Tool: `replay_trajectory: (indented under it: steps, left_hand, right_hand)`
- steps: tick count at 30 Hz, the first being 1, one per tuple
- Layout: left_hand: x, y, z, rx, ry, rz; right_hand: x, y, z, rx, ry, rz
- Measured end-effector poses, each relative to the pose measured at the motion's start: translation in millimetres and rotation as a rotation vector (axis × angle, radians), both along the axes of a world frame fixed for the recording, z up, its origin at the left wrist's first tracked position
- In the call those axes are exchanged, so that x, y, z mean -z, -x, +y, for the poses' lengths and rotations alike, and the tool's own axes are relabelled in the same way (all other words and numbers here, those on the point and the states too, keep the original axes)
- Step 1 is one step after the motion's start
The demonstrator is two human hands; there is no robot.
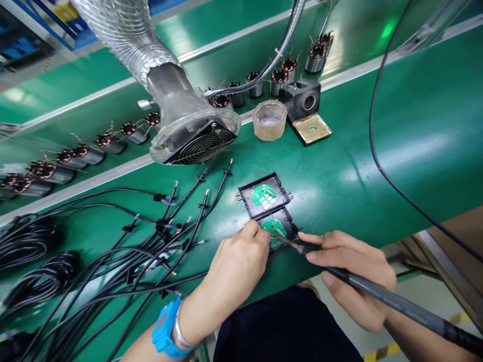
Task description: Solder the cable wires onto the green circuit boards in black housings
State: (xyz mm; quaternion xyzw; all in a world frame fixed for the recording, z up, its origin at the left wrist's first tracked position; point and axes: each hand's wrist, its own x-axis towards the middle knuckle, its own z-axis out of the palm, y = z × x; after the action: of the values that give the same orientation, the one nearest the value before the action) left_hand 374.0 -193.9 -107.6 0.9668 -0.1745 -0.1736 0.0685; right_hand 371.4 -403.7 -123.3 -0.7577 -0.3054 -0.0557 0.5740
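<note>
At nine o'clock, black cables (113,251) fan across the green bench (377,151), stripped ends toward the middle. The left hand (236,261), fingers pinched together, presses on the near round circuit board (274,229) in its black tray (281,221), apparently steadying it. At three o'clock the right hand (350,271) is closed pen-style around a soldering iron (377,291), tip on that board. At twelve o'clock, a fume-extraction fan (198,143) hangs over the work.

Both hands (241,261) (350,266) low, fingers curled.
</note>
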Motion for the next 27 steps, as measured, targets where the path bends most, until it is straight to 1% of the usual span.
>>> replay_trajectory:
  steps: [7,11,16,20,23,27]
  left_hand:
    - [-2.1,-1.5,-0.1,0.005,-0.007,-0.019]
    - [-1.1,-1.1,0.9,0.01,-0.003,-0.029]
    - [0.3,-0.6,1.1,0.005,-0.005,-0.031]
    - [-0.2,-0.6,1.1,0.005,-0.008,-0.03]
    - [-0.1,-0.1,0.4,0.009,-0.013,-0.032]
    - [0.3,-0.1,-1.2,0.004,-0.019,-0.04]
  right_hand:
    - [-0.2,-5.8,4.9,0.008,0.064,-0.03]
    - [-2.1,-5.0,5.5,0.019,0.065,-0.032]
    - [-2.4,-2.9,5.2,-0.005,0.101,-0.096]
    - [-1.3,-0.6,1.7,-0.012,0.058,-0.056]
    - [-1.1,1.9,-1.1,0.013,0.028,-0.02]
    - [-1.1,3.4,-0.7,0.017,0.026,-0.036]
